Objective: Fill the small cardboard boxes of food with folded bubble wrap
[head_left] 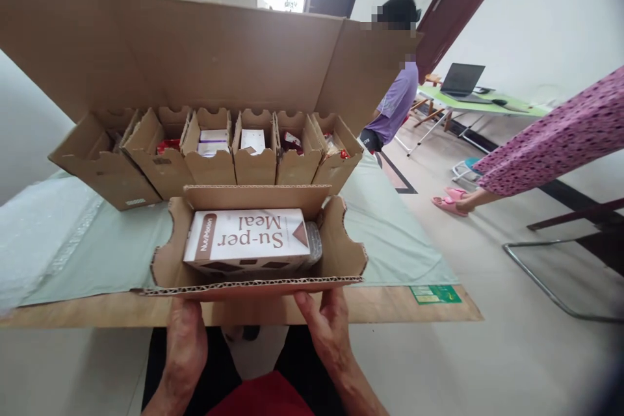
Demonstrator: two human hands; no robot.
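An open cardboard bin (253, 285) is near the table's front edge. Inside lies a white and brown "Su-per Meal" carton (246, 234), its lettering upside down to me. A clear plastic-looking item (314, 244) sits at the carton's right end. My left hand (185, 341) grips the bin's near side from below on the left, its fingers mostly hidden. My right hand (325, 331) holds the same side farther right, thumb against the cardboard and other fingers partly hidden.
Several cardboard bins with small packages stand in a row behind, such as one with a white box (252, 141). A tall cardboard panel (229, 58) rises behind them. Bubble wrap (43, 234) lies left. People are nearby; a laptop (462, 83) is on a green table.
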